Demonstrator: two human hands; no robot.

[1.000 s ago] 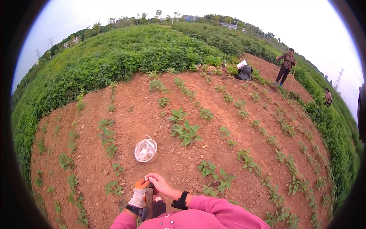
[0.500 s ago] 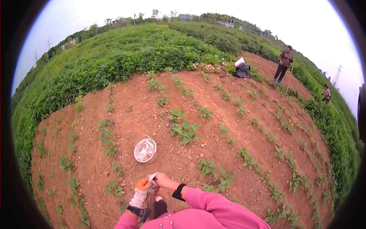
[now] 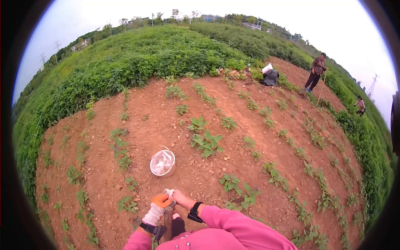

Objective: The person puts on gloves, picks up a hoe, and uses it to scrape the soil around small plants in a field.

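My left hand (image 3: 160, 203) wears a white knit glove with an orange coating, and its fingers are closed on a white glove (image 3: 168, 192), bunched up between both hands. Bare, with a black band at the wrist, my right hand (image 3: 181, 199) pinches the other side of that white glove. A wooden handle (image 3: 168, 223) stands upright just below my hands, close against my body; its lower end is hidden. Just ahead of my hands, a white bucket (image 3: 168, 171) lined with a pale plastic bag sits on the soil.
Rows of young leafy plants (image 3: 208, 143) grow in the reddish soil on both sides. Dense green foliage (image 3: 137, 58) borders the plot. At the far right a person (image 3: 317, 68) stands with a long stick, and another person (image 3: 360, 105) is farther off. A black bag (image 3: 271, 78) lies at the plot's edge.
My view has shifted slightly, so the scene sits a little to the right. My hands stay together at the white glove, which has changed shape a little. The far person's stick has tilted.
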